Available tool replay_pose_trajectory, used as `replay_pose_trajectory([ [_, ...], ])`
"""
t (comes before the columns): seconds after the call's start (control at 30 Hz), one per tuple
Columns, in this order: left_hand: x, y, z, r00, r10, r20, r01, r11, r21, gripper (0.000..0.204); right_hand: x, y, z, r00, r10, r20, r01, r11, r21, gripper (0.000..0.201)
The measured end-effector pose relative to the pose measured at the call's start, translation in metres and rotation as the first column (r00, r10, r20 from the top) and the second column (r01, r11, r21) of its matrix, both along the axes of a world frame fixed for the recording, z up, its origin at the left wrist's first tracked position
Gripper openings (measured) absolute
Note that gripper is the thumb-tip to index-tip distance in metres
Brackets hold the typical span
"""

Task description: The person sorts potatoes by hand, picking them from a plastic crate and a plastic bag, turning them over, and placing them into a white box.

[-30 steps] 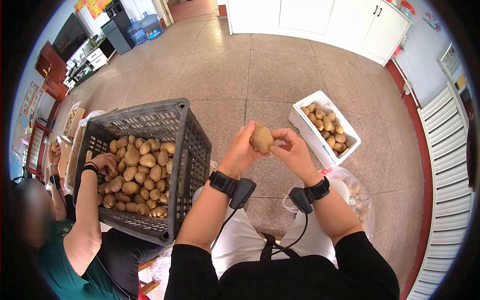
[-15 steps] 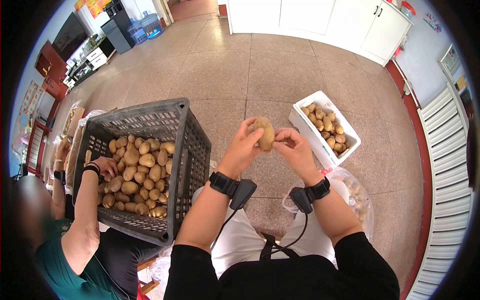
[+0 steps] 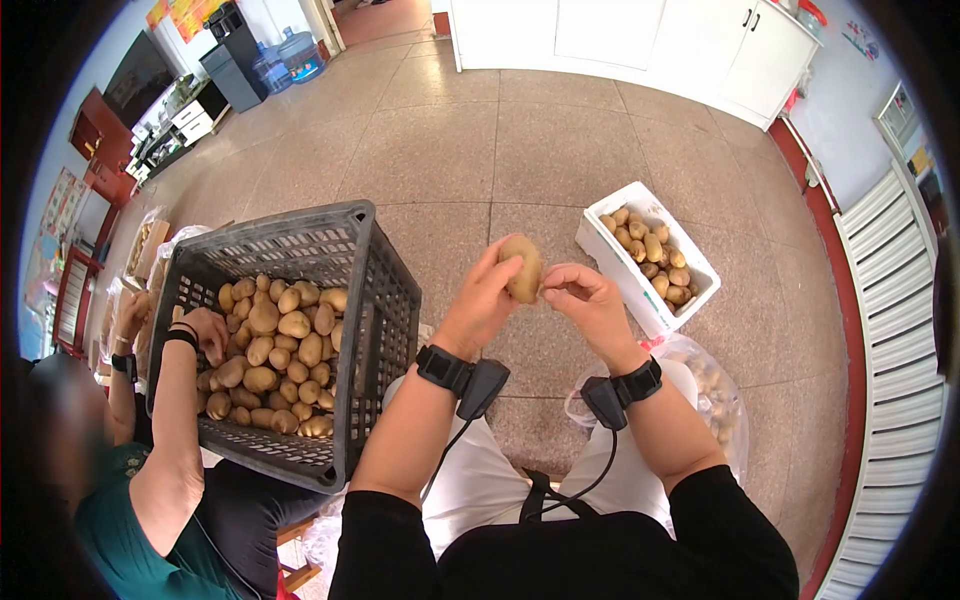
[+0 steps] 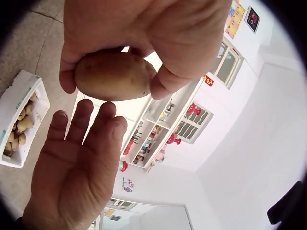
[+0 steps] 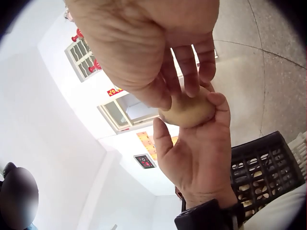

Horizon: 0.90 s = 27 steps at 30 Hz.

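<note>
My left hand (image 3: 482, 302) grips a tan potato (image 3: 524, 272) between thumb and fingers, above the floor in front of my knees. In the left wrist view the potato (image 4: 114, 76) lies lengthwise across the grip, its smooth skin showing. My right hand (image 3: 592, 305) is raised just to the right of it, fingertips right at the potato's side. Seen from the left wrist, the right hand's fingers (image 4: 80, 120) are fairly straight, pointing up toward the potato. In the right wrist view they overlap the potato (image 5: 189, 112).
A black plastic crate (image 3: 385, 290) full of potatoes stands at my left, with another person's hand (image 3: 208, 332) reaching in. A white foam box (image 3: 618, 262) with potatoes sits on the floor ahead right. Beside my right leg is a clear bag (image 3: 722, 400) of potatoes.
My left hand has turned the potato, so it now stands more upright. My right fingers have shifted slightly off its side. In the crate, the other person's hand has moved a little.
</note>
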<state>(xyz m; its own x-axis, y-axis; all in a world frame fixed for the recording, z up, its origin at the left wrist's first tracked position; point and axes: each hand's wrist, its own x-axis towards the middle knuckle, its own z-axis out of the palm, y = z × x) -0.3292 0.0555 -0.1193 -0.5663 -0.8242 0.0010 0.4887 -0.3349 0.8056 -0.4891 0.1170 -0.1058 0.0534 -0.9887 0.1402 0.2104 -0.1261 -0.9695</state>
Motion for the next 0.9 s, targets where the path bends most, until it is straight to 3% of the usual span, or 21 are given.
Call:
replay_pose_trajectory([
  [0.63, 0.003, 0.002, 0.010, 0.994, -0.087, -0.058, 0.094, 0.989, 0.117, 0.042, -0.004, 0.001, -0.001, 0.993, 0.111, 0.037, -0.112, 0.994, 0.018, 0.011],
  [0.73, -0.003, 0.002, 0.017, 0.987, -0.056, -0.150, 0.073, 0.991, 0.113, 0.043, -0.005, 0.000, -0.001, 0.997, 0.067, -0.031, -0.066, 0.997, 0.029, 0.011],
  [0.9, 0.000, -0.006, -0.010, 0.967, -0.080, -0.243, 0.098, 0.993, 0.062, 0.038, -0.006, -0.002, -0.008, 0.993, -0.015, -0.120, 0.018, 1.000, 0.025, 0.012],
])
